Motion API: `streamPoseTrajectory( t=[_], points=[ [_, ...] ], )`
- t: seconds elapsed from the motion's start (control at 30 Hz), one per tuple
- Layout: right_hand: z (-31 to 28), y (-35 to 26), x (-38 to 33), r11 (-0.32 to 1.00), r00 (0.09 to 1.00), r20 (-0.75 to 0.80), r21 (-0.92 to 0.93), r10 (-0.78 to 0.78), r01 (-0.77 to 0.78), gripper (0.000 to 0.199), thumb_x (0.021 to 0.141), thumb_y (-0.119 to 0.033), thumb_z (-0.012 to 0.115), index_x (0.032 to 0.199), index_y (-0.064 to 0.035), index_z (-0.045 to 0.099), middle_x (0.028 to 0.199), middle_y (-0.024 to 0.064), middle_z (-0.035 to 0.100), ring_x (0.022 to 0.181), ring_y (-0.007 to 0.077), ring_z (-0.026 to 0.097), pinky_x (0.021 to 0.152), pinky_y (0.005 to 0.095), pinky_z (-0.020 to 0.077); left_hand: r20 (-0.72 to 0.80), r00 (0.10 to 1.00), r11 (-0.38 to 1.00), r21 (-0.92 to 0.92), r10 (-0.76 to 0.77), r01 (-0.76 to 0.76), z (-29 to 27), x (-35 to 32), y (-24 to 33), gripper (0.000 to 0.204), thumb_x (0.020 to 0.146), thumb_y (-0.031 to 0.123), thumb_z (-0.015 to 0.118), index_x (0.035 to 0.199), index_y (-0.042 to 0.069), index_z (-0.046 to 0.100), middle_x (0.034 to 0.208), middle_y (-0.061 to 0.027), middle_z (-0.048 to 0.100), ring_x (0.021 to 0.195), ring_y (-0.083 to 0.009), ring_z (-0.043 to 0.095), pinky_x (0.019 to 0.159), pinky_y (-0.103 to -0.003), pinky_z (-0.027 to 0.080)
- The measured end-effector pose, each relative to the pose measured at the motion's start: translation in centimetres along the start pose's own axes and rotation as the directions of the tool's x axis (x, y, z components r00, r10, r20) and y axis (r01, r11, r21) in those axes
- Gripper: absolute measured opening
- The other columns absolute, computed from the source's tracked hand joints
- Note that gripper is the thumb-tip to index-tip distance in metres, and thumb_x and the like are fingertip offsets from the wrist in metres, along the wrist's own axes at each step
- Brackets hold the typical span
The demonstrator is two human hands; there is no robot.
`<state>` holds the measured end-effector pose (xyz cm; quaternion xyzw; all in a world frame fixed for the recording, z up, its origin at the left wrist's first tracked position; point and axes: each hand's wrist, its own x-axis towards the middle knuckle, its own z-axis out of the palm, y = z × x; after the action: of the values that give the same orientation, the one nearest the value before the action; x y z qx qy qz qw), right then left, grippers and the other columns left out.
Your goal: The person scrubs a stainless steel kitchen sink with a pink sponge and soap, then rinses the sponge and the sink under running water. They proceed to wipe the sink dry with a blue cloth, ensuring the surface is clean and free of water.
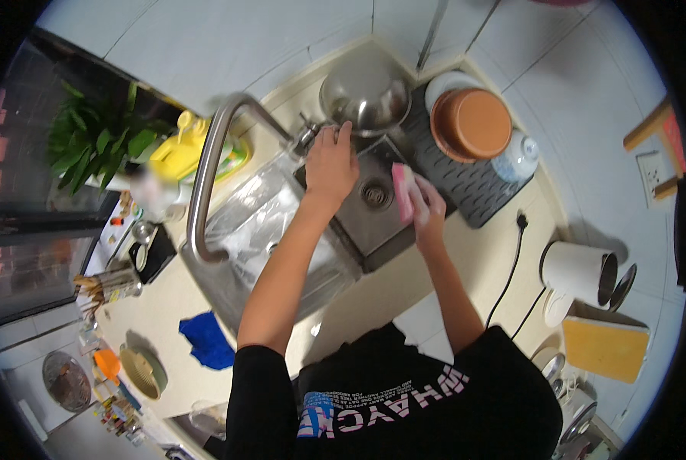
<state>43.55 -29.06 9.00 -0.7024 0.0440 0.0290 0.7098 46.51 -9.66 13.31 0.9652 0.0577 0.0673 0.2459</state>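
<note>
My left hand (pixel 332 162) reaches to the base of the curved steel faucet (pixel 218 146). Its fingers bend over the faucet's handle, which they partly hide, close to the upturned steel bowl (pixel 366 96). In my right hand (pixel 429 213) is a pink sponge (pixel 403 193), gripped from its right side, with white suds on the sponge and fingers. The sponge is above the right basin (pixel 373 230) of the sink, beside the round drain. To the left, the other basin (pixel 281 287) looks wet and shiny, and my left forearm crosses over it.
Right of the sink, a dark ribbed drying mat (pixel 465 192) carries brown pots (pixel 477 123) and a clear bowl (pixel 518 157). A yellow bottle (pixel 182 157) and a leafy plant (pixel 101 146) stand left. A blue cloth (pixel 206 340) lies on the counter; a black cord (pixel 508 268) runs at right.
</note>
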Motion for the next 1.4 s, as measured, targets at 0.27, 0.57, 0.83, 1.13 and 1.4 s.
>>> streamPoseTrajectory(
  t=[0.27, 0.57, 0.83, 1.13, 1.4],
  points=[
    [-5.0, -1.3, -2.4, 0.98, 0.979, -0.057, 0.006, 0.197, -0.197, 0.03, 0.09, -0.013, 0.057, 0.115, 0.0039, 0.056, 0.106, 0.0098, 0.06, 0.097, 0.0163, 0.057, 0.088, 0.0281, 0.0436, 0.355, 0.786, 0.502, 0.62, 0.507, -0.604, 6.7, 9.6, -0.5, 0.072, 0.079, 0.017, 0.058, 0.139, 0.042, 0.027, 0.15, -0.0001, 0.014, 0.137, -0.0337, 0.016, 0.094, -0.076, 0.023],
    [-6.1, -0.8, -3.0, 0.936, 0.923, -0.181, -0.03, 0.34, -0.351, 0.034, 0.091, -0.019, 0.053, 0.113, 0.0064, 0.057, 0.109, 0.0111, 0.06, 0.1, 0.0162, 0.055, 0.09, 0.0272, 0.0414, -0.271, 0.948, 0.982, 0.126, 0.169, -0.139, 1.8, 14.0, -2.1, 0.062, 0.078, -0.001, 0.051, 0.132, 0.029, 0.044, 0.136, -0.0192, 0.039, 0.124, -0.0403, 0.038, 0.095, -0.054, 0.038],
    [-5.3, 0.2, -3.3, 0.909, 0.92, -0.119, 0.241, 0.374, -0.339, 0.03, 0.092, -0.016, 0.056, 0.115, 0.0027, 0.057, 0.104, 0.0067, 0.061, 0.093, 0.0117, 0.057, 0.082, 0.0248, 0.0455, -0.578, 0.815, 0.934, -0.273, 0.032, -0.231, -2.8, 13.2, -2.4, 0.059, 0.071, -0.013, 0.041, 0.125, 0.006, 0.053, 0.117, -0.0221, 0.054, 0.1, -0.0341, 0.057, 0.086, -0.04, 0.049],
    [-9.5, 1.4, -6.2, 0.896, 0.866, -0.249, 0.221, 0.433, -0.384, 0.03, 0.091, -0.016, 0.057, 0.114, 0.0022, 0.058, 0.105, 0.0071, 0.061, 0.094, 0.013, 0.056, 0.084, 0.0256, 0.0444, -0.611, 0.79, 0.751, -0.498, 0.051, -0.433, -0.5, 10.5, 9.0, 0.053, 0.079, -0.013, 0.039, 0.128, 0.005, 0.049, 0.125, -0.0207, 0.051, 0.11, -0.0334, 0.054, 0.082, -0.038, 0.051],
    [-12.7, 2.4, -11.4, 0.926, 0.861, -0.341, 0.14, 0.378, -0.351, 0.029, 0.09, -0.013, 0.058, 0.114, 0.003, 0.058, 0.102, 0.0071, 0.062, 0.095, 0.0137, 0.057, 0.085, 0.0257, 0.044, -0.543, 0.684, 0.741, -0.156, 0.487, -0.653, 6.2, 12.3, 17.0, 0.055, 0.079, -0.01, 0.047, 0.125, 0.019, 0.055, 0.129, -0.0181, 0.046, 0.117, -0.0388, 0.046, 0.096, -0.045, 0.04]
  ],
)
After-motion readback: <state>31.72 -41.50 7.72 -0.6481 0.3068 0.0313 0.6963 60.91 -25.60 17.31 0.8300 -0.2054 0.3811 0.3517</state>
